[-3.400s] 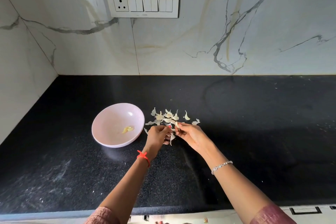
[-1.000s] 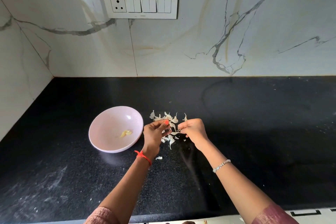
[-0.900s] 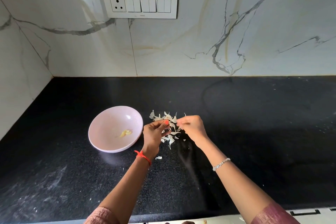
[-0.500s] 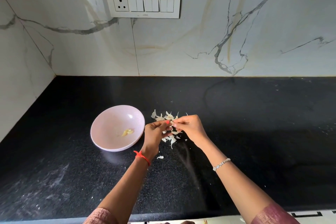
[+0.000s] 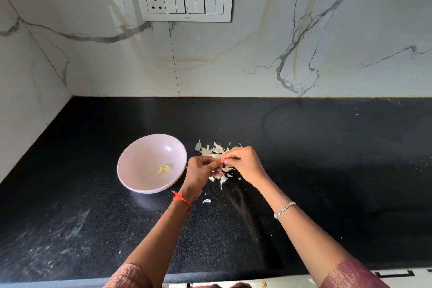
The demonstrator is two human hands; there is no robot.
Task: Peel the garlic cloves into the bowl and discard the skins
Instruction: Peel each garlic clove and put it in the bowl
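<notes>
A pale pink bowl (image 5: 140, 159) sits on the black counter (image 5: 327, 170), with peeled garlic pieces (image 5: 164, 169) lying inside it. To its right lies a scatter of papery garlic skins (image 5: 211, 150). My left hand (image 5: 199, 172) and my right hand (image 5: 245, 163) meet just above those skins. Their fingertips pinch a small garlic clove (image 5: 221, 161) between them, and the fingers mostly hide it. One stray skin flake (image 5: 207, 201) lies nearer to me.
A marble wall rises behind the counter and carries a white switch plate (image 5: 184, 2). A side wall closes off the left end. The counter's front edge (image 5: 233, 276) runs just below my forearms.
Both hands have stayed together over the skins, with the fingers working at the clove. More skin flakes lie below the hands than 3.4 s ago. The camera shifted slightly.
</notes>
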